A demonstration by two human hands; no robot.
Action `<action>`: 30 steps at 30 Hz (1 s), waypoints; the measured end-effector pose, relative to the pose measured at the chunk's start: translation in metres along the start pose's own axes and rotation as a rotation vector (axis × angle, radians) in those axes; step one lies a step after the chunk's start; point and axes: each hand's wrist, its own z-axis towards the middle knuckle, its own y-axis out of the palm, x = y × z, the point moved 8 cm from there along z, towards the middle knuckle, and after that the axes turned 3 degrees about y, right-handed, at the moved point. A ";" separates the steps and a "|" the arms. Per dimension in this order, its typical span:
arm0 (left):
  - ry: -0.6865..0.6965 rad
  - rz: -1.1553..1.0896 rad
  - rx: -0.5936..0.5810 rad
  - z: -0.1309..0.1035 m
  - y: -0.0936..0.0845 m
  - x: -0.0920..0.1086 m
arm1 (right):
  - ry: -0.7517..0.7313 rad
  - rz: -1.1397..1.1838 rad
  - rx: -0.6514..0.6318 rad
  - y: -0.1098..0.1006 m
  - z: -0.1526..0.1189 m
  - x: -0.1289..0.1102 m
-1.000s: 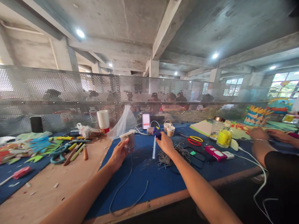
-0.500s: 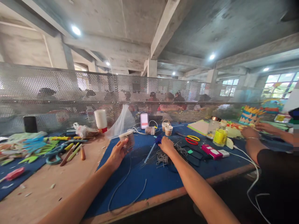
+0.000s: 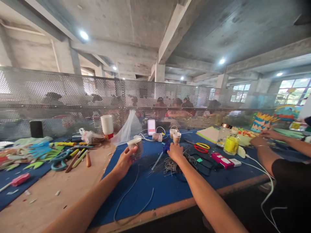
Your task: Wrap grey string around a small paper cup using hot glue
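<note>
My left hand (image 3: 126,161) is closed around a paper cup (image 3: 138,147) with greyish-brown cord-like wrapping on its side, held tilted above the blue table mat. My right hand (image 3: 176,152) reaches forward with its fingers apart, just below a small wrapped cup with a handle (image 3: 177,137). Whether its fingertips touch that cup is unclear. Beside its thumb lies a blue glue gun (image 3: 166,147) with a translucent glue stick (image 3: 157,161) pointing back toward me. A loose bundle of grey cord (image 3: 171,165) lies under my right wrist, and one strand (image 3: 128,191) curves across the mat.
Scissors (image 3: 201,147), a magenta box (image 3: 222,160) and a yellow bottle (image 3: 231,144) stand to the right, near a co-worker's arms (image 3: 264,155). A phone (image 3: 151,127) leans at the back. Tools and blue scissors (image 3: 60,160) lie left, near stacked cups (image 3: 107,125).
My right hand's fingers have spread and shifted slightly off the glue gun, which now shows more. The left hand still holds the cup, turned a little. The whole view has shifted slightly.
</note>
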 end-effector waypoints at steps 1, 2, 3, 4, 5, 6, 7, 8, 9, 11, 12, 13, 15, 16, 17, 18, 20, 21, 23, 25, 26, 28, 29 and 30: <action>0.001 0.005 0.000 0.000 0.000 0.000 | -0.018 0.005 0.052 -0.008 -0.001 -0.004; 0.002 0.013 0.000 0.000 0.000 -0.001 | -0.050 0.025 0.115 -0.016 -0.003 -0.009; 0.003 0.022 0.003 0.001 -0.001 -0.001 | -0.101 0.066 0.176 -0.025 -0.006 -0.018; 0.006 0.032 0.007 0.001 -0.001 -0.001 | -0.175 0.134 0.219 -0.031 -0.011 -0.029; 0.006 0.041 0.008 0.002 -0.002 -0.002 | -0.260 0.229 0.224 -0.034 -0.016 -0.043; 0.005 0.049 0.009 0.002 -0.003 -0.003 | -0.355 0.344 0.189 -0.035 -0.023 -0.058; 0.007 0.055 0.009 0.002 -0.003 -0.004 | -0.448 0.471 0.140 -0.034 -0.031 -0.074; 0.012 0.059 0.005 0.002 -0.003 -0.004 | -0.522 0.581 0.099 -0.034 -0.039 -0.089; 0.019 0.062 -0.002 0.002 -0.002 -0.004 | -0.572 0.657 0.083 -0.034 -0.047 -0.102; 0.031 0.062 -0.021 0.001 0.000 -0.004 | -0.594 0.719 0.124 -0.035 -0.059 -0.120; 0.034 0.058 -0.028 0.001 0.001 -0.004 | -0.579 0.714 0.162 -0.036 -0.063 -0.125; 0.032 0.055 -0.034 0.000 0.003 -0.004 | -0.556 0.694 0.207 -0.036 -0.066 -0.128; 0.026 0.051 -0.025 0.000 0.003 -0.005 | -0.521 0.658 0.273 -0.036 -0.068 -0.132; 0.024 0.051 -0.017 0.001 0.002 -0.006 | -0.516 0.660 0.286 -0.034 -0.068 -0.133; 0.024 0.051 -0.009 0.001 0.001 -0.007 | -0.519 0.676 0.288 -0.033 -0.068 -0.134; 0.025 0.050 -0.002 0.002 -0.001 -0.007 | -0.526 0.705 0.283 -0.031 -0.067 -0.134; 0.027 0.042 0.001 0.005 -0.003 -0.010 | -0.548 0.780 0.266 -0.027 -0.065 -0.133; 0.027 0.038 -0.001 0.006 -0.004 -0.011 | -0.558 0.816 0.260 -0.026 -0.063 -0.132; 0.021 0.035 0.000 0.007 -0.004 -0.012 | -0.572 0.879 0.256 -0.024 -0.061 -0.130; 0.016 0.032 -0.002 0.007 -0.003 -0.012 | -0.575 0.937 0.246 -0.024 -0.058 -0.126; 0.015 0.032 -0.005 0.006 -0.002 -0.011 | -0.571 0.967 0.237 -0.024 -0.057 -0.125; 0.017 0.032 -0.023 0.004 0.001 -0.009 | -0.557 1.030 0.207 -0.025 -0.055 -0.121; 0.004 0.039 -0.030 0.002 0.002 -0.009 | -0.549 1.061 0.189 -0.025 -0.055 -0.119; -0.008 0.041 -0.043 0.002 0.004 -0.009 | -0.538 1.091 0.172 -0.026 -0.054 -0.117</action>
